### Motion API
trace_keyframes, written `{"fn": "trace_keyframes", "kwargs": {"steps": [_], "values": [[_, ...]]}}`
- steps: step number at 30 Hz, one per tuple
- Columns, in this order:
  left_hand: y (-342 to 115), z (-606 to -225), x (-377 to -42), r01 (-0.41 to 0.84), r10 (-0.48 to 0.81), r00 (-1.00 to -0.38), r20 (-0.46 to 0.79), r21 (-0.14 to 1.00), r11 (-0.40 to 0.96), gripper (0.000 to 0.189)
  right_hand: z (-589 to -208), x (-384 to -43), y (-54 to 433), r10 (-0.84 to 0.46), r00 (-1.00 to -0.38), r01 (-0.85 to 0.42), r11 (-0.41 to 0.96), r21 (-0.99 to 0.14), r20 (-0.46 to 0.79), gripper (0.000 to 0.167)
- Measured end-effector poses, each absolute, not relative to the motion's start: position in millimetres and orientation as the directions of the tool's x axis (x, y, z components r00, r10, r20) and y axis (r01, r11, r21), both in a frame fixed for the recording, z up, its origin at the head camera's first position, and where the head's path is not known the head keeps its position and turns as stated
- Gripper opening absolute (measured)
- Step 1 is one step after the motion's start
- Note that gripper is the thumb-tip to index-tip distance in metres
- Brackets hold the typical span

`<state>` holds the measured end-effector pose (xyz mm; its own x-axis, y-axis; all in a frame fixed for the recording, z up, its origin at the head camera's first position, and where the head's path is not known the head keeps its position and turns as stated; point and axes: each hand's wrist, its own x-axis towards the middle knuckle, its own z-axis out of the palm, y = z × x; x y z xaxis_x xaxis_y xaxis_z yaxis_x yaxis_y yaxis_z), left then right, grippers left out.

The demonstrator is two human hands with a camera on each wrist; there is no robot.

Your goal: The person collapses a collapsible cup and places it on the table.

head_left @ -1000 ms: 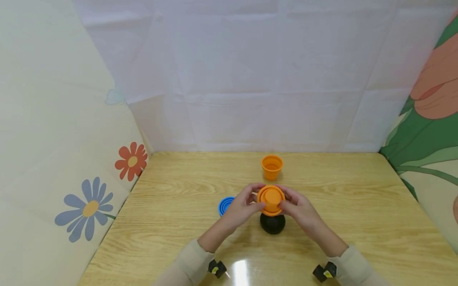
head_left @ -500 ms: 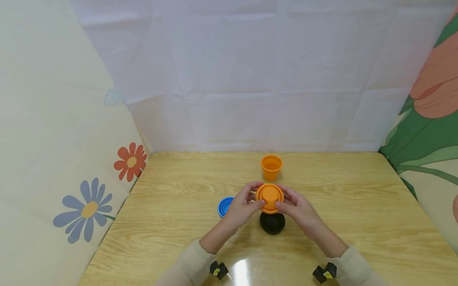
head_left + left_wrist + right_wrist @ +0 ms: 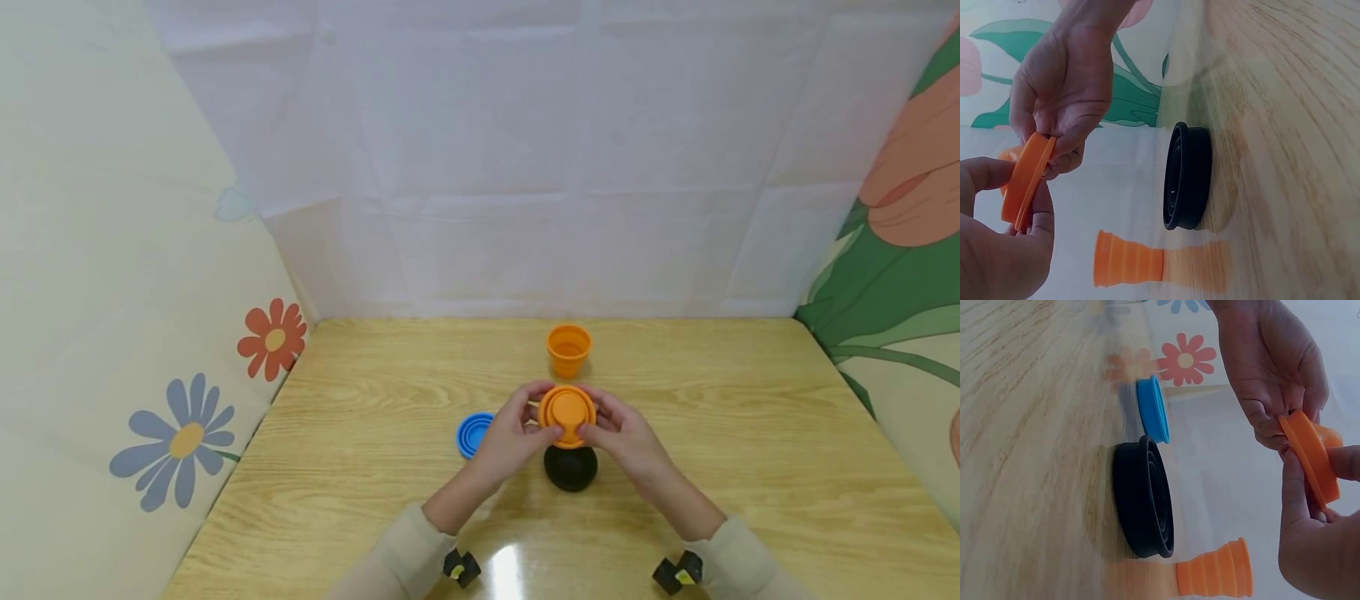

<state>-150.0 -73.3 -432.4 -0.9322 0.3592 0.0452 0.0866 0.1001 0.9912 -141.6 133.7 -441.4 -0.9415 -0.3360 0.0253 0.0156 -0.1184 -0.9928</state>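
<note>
Both hands hold a partly collapsed orange folding cup [image 3: 567, 408] above the table, its stepped rings and raised base turned towards the head camera. My left hand [image 3: 504, 443] grips its left edge, thumb on the near face and fingers behind. On the opposite edge, my right hand [image 3: 632, 435] pinches it the same way. In the left wrist view the cup [image 3: 1025, 178] stands tilted between the hands, its base bulging out on one side. Below it a collapsed black folding cup [image 3: 572, 472] lies on the table, its top partly hidden in the head view.
An extended orange folding cup [image 3: 568, 352] stands upright farther back on the wooden table [image 3: 375, 375]. Left of the black one lies a flattened blue folding cup [image 3: 472, 435], partly behind my left hand. A white cloth [image 3: 480, 167] hangs behind the table.
Since a second ago, my right thumb has shifted inward on the held orange cup, whose raised base now faces the head camera more squarely. The cups on the table have not moved.
</note>
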Motion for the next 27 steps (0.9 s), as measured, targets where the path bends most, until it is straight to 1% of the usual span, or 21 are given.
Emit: {"fn": "trace_keyframes", "kwargs": {"steps": [3, 6, 10, 12, 15, 18, 20, 23, 27], "values": [[-75, -432, -150, 0.08, 0.365, -0.93, 0.039, 0.992, 0.1, 0.055, -441, -142, 136, -0.355, -0.934, -0.007, -0.076, -0.997, 0.034, 0.061], [-78, -430, -150, 0.052, 0.379, -0.925, 0.02, 0.996, 0.076, 0.051, -439, -143, 141, -0.38, -0.924, -0.052, 0.014, -0.999, 0.043, 0.061], [-82, -428, -151, 0.008, 0.412, -0.911, -0.001, 1.0, 0.02, 0.04, -436, -145, 149, -0.453, -0.89, -0.115, 0.107, -0.988, 0.055, 0.059], [-84, -427, -151, -0.008, 0.429, -0.903, -0.013, 1.0, 0.013, 0.037, -433, -147, 153, -0.5, -0.865, -0.13, 0.123, -0.984, 0.052, 0.057], [-84, -427, -152, -0.022, 0.44, -0.897, -0.039, 0.999, 0.043, 0.037, -431, -148, 157, -0.54, -0.841, -0.128, 0.131, -0.983, 0.038, 0.056], [-83, -427, -153, -0.023, 0.429, -0.902, -0.045, 0.998, 0.056, 0.037, -431, -149, 158, -0.529, -0.848, -0.112, 0.113, -0.987, 0.036, 0.054], [-83, -427, -153, -0.022, 0.41, -0.911, -0.036, 0.999, 0.039, 0.036, -432, -149, 158, -0.506, -0.862, -0.093, 0.083, -0.992, 0.039, 0.053], [-83, -428, -154, -0.008, 0.381, -0.925, -0.004, 1.0, -0.008, 0.035, -437, -147, 155, -0.474, -0.879, -0.055, -0.011, -0.998, 0.053, 0.054], [-84, -430, -157, 0.01, 0.347, -0.937, 0.039, 0.997, -0.083, 0.036, -445, -144, 148, -0.456, -0.885, -0.023, -0.154, -0.988, 0.092, 0.059]]}}
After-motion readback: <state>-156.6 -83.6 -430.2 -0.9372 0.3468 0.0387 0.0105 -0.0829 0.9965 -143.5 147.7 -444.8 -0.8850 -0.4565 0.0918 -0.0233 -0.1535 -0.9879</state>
